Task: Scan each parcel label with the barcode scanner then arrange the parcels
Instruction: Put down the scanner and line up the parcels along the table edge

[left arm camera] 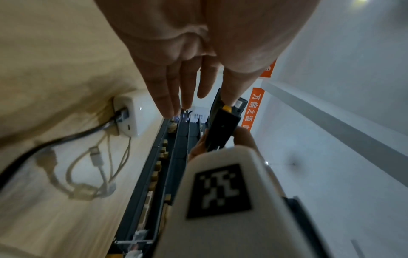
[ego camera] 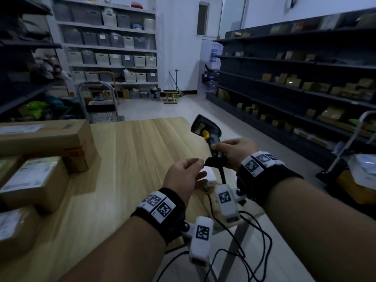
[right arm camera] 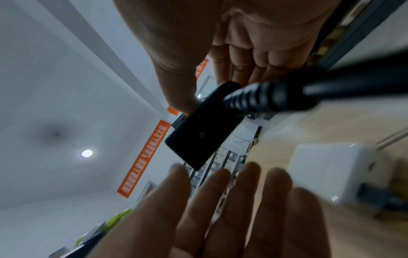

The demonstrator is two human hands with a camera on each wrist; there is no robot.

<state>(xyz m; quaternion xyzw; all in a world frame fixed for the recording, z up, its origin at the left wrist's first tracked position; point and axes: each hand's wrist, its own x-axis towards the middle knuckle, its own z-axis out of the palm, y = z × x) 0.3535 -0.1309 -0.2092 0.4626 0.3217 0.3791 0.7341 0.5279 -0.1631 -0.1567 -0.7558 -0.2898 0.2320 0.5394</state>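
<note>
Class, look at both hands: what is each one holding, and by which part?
The right hand holds the barcode scanner by its handle; the left hand holds nothing.

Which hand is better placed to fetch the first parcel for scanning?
The left hand. It is open and holds nothing, and the parcels lie on the table's left side. The right hand already grips the scanner, so it should probably stay there.

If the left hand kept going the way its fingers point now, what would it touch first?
Most likely the base of the barcode scanner, which the right hand grips by its handle. The left hand is open, fingertips just short of it; depth is unclear.
</note>
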